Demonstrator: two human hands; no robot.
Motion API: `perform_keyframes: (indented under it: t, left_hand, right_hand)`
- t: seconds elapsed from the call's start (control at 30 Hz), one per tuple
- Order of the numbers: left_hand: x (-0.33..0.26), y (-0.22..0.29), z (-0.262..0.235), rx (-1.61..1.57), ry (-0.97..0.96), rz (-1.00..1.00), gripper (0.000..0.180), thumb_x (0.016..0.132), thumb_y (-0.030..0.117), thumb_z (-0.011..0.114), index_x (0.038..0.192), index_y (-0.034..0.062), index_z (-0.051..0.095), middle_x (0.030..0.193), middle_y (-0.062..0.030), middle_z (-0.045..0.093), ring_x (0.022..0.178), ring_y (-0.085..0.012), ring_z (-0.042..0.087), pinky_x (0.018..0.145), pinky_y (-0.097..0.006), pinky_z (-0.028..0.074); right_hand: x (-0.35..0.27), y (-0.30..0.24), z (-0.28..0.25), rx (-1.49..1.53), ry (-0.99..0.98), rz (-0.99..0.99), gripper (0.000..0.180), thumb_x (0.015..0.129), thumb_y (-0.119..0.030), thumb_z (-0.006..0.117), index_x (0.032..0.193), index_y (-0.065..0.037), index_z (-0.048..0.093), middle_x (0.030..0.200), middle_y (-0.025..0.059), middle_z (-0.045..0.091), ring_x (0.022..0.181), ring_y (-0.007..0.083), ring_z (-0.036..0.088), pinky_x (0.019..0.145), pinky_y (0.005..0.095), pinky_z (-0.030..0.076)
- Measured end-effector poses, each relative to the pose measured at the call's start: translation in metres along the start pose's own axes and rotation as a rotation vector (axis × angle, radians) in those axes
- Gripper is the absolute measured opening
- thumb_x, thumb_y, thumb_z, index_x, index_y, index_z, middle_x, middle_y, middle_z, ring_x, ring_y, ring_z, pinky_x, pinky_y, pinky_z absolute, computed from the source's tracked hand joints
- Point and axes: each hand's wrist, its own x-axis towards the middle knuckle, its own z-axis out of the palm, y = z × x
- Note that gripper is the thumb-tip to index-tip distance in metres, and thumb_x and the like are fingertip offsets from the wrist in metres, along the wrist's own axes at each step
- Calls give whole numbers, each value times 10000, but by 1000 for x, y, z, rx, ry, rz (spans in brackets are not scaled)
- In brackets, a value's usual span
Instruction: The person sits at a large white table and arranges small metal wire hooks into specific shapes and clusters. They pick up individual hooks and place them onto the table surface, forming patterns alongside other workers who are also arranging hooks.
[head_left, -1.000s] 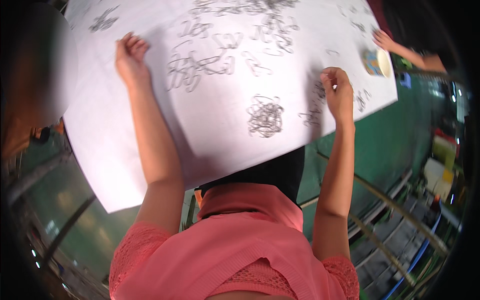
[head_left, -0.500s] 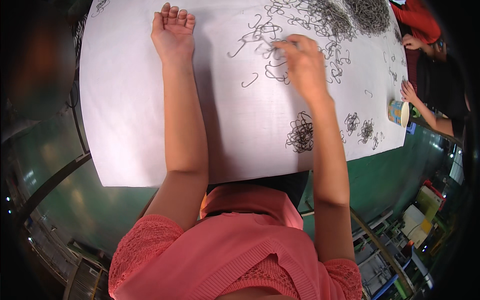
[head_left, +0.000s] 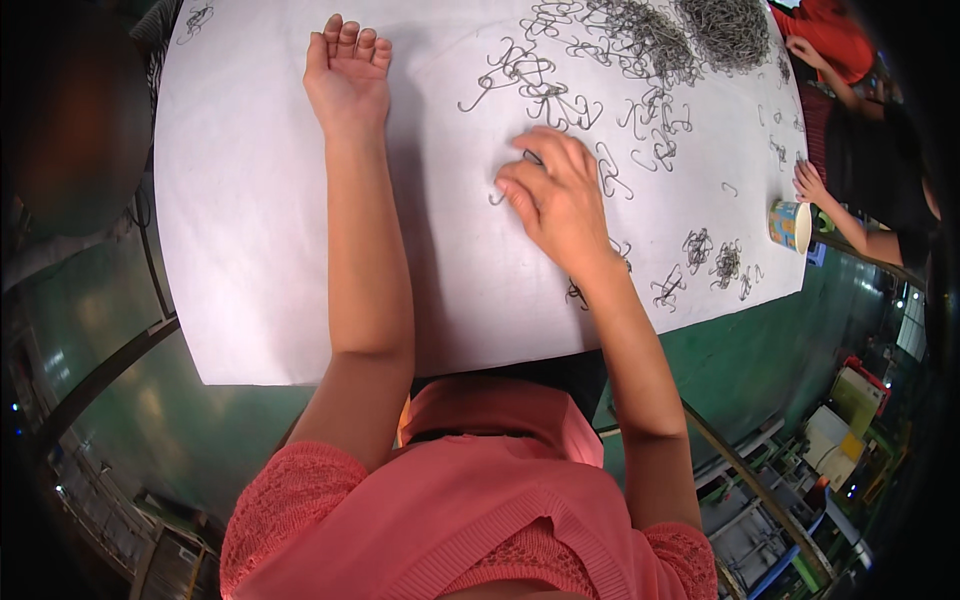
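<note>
My left hand (head_left: 348, 80) rests palm up on the white tabletop (head_left: 255, 230), its fingers loosely curled and apart, holding nothing. Nearer the middle, my right hand (head_left: 560, 195) is palm down with thumb and fingers drawn together. The curved tip of a wire hook (head_left: 496, 199) sticks out beside the thumb, and a dark bit of wire shows between the fingers; most of what they grip is hidden. Just beyond lie loose S-shaped wire hooks (head_left: 525, 68). Under my right wrist, a small heap of hooks (head_left: 577, 294) is mostly covered by my forearm.
Dense piles of hooks (head_left: 725, 32) cover the far right. Small clumps of hooks (head_left: 727, 262) lie near the right front edge, close to a patterned paper cup (head_left: 790, 226). At the right edge, another person's hand (head_left: 811, 182) rests on the table.
My right hand has come from the scattered hooks toward me and slightly left, onto the single loose hook. My left hand keeps its place. At the right, a co-worker's upper hand has shifted.
</note>
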Motion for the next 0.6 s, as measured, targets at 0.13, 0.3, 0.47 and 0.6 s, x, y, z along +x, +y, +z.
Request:
perform_keyframes:
  t: [0.13, 0.3, 0.47, 0.6]
  left_hand:
    - [1, 0, -2, -11, -11, -9, 255, 941, 211, 326, 947, 28, 504, 820, -56, 516, 742, -192, 486, 687, -347, 436]
    - [1, 2, -2, -24, -3, -12, 253, 943, 215, 329, 949, 28, 499, 825, -55, 511, 749, -190, 483, 690, -345, 435]
    - [1, 3, -1, -22, 8, -11, 263, 945, 248, 343, 956, 35, 497, 817, -43, 510, 733, -174, 485, 665, -327, 439]
    - [3, 5, -5, -65, -18, -23, 251, 939, 256, 372, 959, 40, 499, 813, -41, 518, 735, -173, 494, 668, -323, 437]
  right_hand:
    - [19, 10, 5, -133, 148, 209, 337, 766, -170, 650, 1079, -75, 570, 1151, 99, 509, 1142, 274, 434, 961, 540, 308]
    - [27, 3, 11, -74, 17, 68, 299, 776, -170, 639, 1059, -90, 581, 1135, 75, 530, 1100, 244, 477, 970, 536, 316]
    - [56, 62, -20, 136, 213, 254, 294, 753, -128, 648, 1037, -79, 594, 1079, 119, 556, 1046, 297, 496, 923, 379, 387]
    - [75, 164, -65, -206, 207, 430, 593, 710, -301, 719, 1211, -79, 492, 1243, 213, 412, 1166, 349, 393, 957, 405, 369]
